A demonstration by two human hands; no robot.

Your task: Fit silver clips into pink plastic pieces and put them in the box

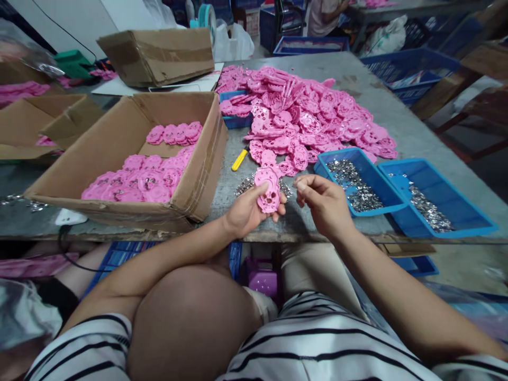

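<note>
A pink plastic piece with scalloped edges and holes (268, 191) is gripped in my left hand (246, 210), thumb on its face and fingers behind. To its right, my right hand (323, 203) is raised over the table edge with thumb and fingertips pinched together; whatever they hold is too small to make out. Small shiny metal parts (245, 185) lie loose on the table behind the held piece. Just right of my right hand stands a blue tray (359, 209) with more metal parts in it. Beyond my hands rises a large heap of pink pieces (313, 116).
An open cardboard box (202, 185) with pink pieces stands at the left. A second blue tray (472, 227) of metal parts sits at the right. A yellow-handled tool (239, 160) lies near the box. Another person (325, 18) sits at the back.
</note>
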